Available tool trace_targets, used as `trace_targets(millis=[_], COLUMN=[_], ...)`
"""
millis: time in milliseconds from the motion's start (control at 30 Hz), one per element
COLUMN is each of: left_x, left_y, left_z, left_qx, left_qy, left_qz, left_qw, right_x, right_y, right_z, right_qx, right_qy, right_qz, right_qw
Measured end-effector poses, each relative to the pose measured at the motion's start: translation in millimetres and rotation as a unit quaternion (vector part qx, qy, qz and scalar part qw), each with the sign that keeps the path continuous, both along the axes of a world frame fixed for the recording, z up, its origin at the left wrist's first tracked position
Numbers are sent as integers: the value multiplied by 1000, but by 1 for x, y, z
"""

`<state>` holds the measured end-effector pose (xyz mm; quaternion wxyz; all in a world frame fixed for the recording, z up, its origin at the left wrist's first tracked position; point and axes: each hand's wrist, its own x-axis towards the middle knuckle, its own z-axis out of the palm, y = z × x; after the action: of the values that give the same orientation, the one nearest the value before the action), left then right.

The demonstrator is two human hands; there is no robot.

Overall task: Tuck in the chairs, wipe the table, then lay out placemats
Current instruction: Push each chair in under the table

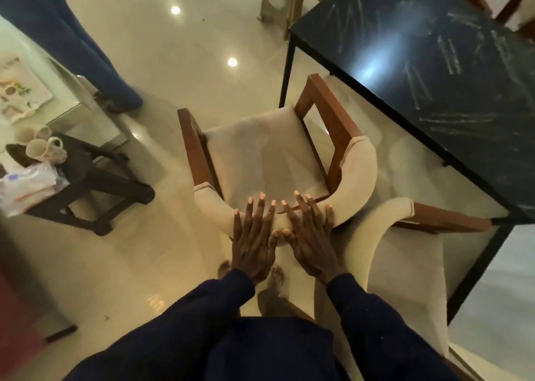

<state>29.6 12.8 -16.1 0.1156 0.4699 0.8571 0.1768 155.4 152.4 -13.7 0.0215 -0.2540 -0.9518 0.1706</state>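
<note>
At middle left a dark stool (86, 178) stands well apart. Lower centre, the left hand (253, 247) and right hand (311, 247) lie flat, fingers spread, on the padded back of the chair (266, 155), probably to push it. It stands outside the smeared worktop (434, 62) at upper right; a second chair (405, 265) just beside may hinder it

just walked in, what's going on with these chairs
A person rests the left hand and right hand flat, fingers straight, on the padded back of a chair that stands clear of the black table, not yet tucked in. A second chair beside it sits at the table's corner. The tabletop shows pale smears, so it is not yet wiped.
</note>
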Motion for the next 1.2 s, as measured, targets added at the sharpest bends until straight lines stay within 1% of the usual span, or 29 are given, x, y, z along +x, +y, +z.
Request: trace_targets(millis=[67, 133, 400, 600, 700, 767, 900, 1000, 1200], left_x=[-1, -4, -38, -67, -65, -56, -34, -18, -39], left_y=[4, 5, 4, 1, 3, 4, 12, 19, 31], left_z=[0, -2, -9, -8, -6, -2, 2, 0, -4], left_qx=[9, 7, 3, -6, -13, -15, -6, 6, 41], left_qy=[-11, -15, 8, 32, 43, 49, 42, 35, 11], left_qz=[9, 11, 1, 8, 11, 32, 56, 60, 90], left_qw=[1000, 1000, 1000, 999, 999, 998, 998, 998, 995], right_x=[-4, -8, -40, -66, -59, -49, -35, -29, -45], right_y=[4, 3, 0, -4, 4, 12, 29, 35, 30], right_z=[-2, -3, -10, -7, -5, -3, -3, -2, -6], right_qx=[-2, 2, 18, -13, 0, 22, 31, 43, 32], right_qy=[17, 16, 16, 26, 17, 20, 34, 34, 8], right_qz=[-3, -3, -12, -2, 38, 69, 49, 56, 36], right_qw=[1000, 1000, 1000, 1000, 999, 997, 998, 997, 999])
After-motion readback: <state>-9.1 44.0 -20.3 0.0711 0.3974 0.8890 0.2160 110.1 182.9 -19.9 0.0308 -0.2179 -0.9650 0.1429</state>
